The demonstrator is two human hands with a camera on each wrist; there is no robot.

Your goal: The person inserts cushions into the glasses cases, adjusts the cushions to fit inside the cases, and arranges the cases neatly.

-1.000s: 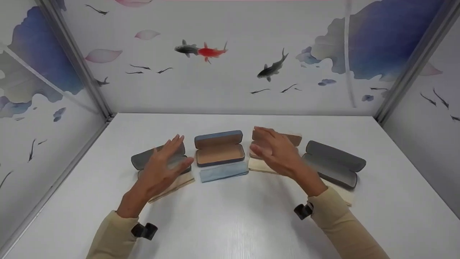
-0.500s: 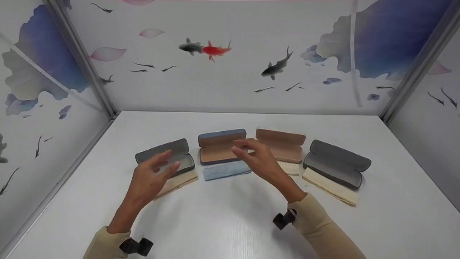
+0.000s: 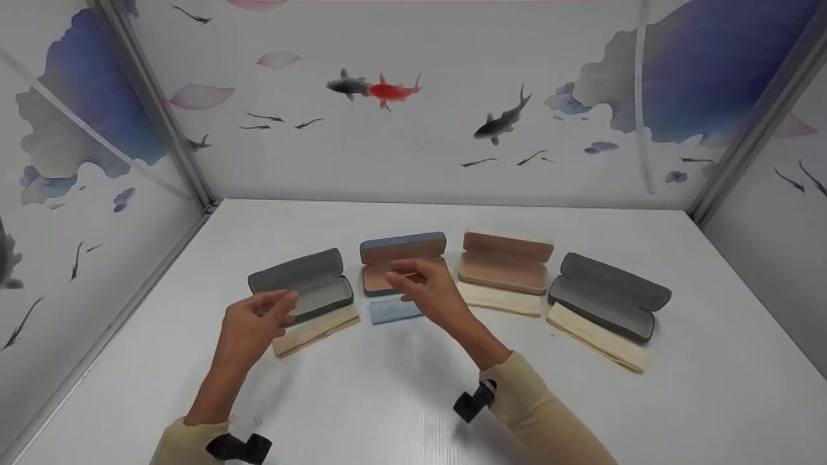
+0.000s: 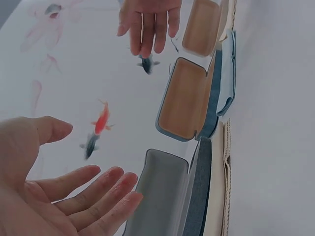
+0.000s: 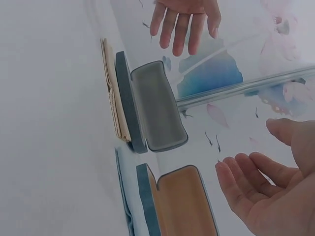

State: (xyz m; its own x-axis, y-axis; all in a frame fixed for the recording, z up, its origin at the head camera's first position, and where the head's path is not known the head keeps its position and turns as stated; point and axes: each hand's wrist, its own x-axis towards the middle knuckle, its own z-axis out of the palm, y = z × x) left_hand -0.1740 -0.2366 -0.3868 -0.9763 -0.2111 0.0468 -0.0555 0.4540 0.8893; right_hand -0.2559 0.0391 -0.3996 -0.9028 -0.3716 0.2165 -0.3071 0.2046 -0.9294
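Note:
Several glasses cases stand with raised lids in an arc, each with a folded cloth before it. My left hand (image 3: 249, 329), relaxed and holding nothing, hovers by the leftmost grey case (image 3: 316, 294) and its beige cloth (image 3: 316, 330). My right hand (image 3: 429, 290) hangs loosely bent over the blue case with tan lining (image 3: 404, 248), partly hiding it and the light blue cloth (image 3: 391, 311). In the left wrist view the left fingers (image 4: 93, 196) are spread. The right wrist view shows the right fingers (image 5: 236, 182) gently curved around nothing.
Right of these stand a tan-lined case (image 3: 507, 261) with a cream cloth (image 3: 501, 299), and a dark grey case (image 3: 607, 294) with another cream cloth (image 3: 597, 336). The white table (image 3: 362, 400) meets printed panels (image 3: 413, 161) at the back and sides.
My right hand has moved left, from over the tan-lined case to over the blue one. My left hand has drawn back toward me and left, its fingers relaxing. The cases stay put.

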